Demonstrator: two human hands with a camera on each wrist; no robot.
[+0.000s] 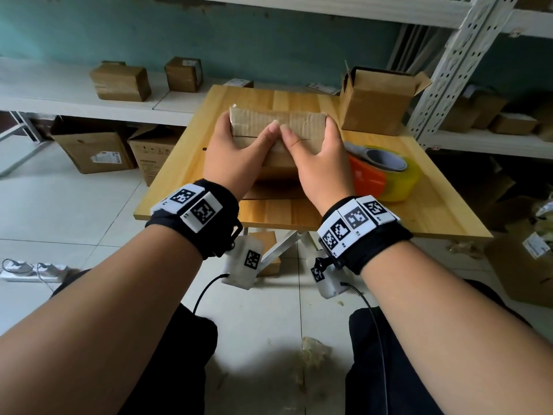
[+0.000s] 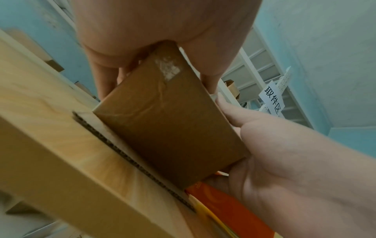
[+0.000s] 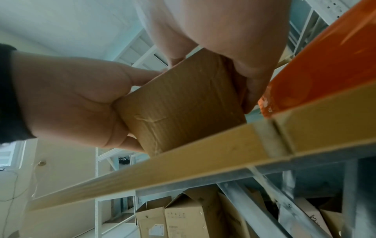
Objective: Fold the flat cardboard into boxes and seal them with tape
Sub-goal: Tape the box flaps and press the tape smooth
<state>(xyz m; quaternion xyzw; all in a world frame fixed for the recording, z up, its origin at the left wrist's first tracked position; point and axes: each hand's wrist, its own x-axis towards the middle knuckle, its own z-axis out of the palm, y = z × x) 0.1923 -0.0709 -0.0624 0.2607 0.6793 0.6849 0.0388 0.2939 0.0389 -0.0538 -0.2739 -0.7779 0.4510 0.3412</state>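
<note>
A small brown cardboard box [image 1: 302,122] stands on the wooden table [image 1: 176,178], its top flaps folded down. My left hand [image 1: 233,145] grips its left end and my right hand [image 1: 317,154] grips its right end. Both thumbs press on the top flaps and nearly meet at the middle seam. The left wrist view shows the box [image 2: 171,122] from below, with my left hand [image 2: 162,32] above it and my right hand [image 2: 284,153] beside it. A flat piece of cardboard [image 1: 278,191] lies under the box. An orange tape dispenser [image 1: 368,175] with a yellowish roll lies just right of my right hand.
An open-topped cardboard box [image 1: 374,106] stands at the table's back right corner. White shelves [image 1: 74,97] behind hold closed boxes. A metal rack [image 1: 449,70] rises at the right. More cartons [image 1: 92,151] sit on the tiled floor.
</note>
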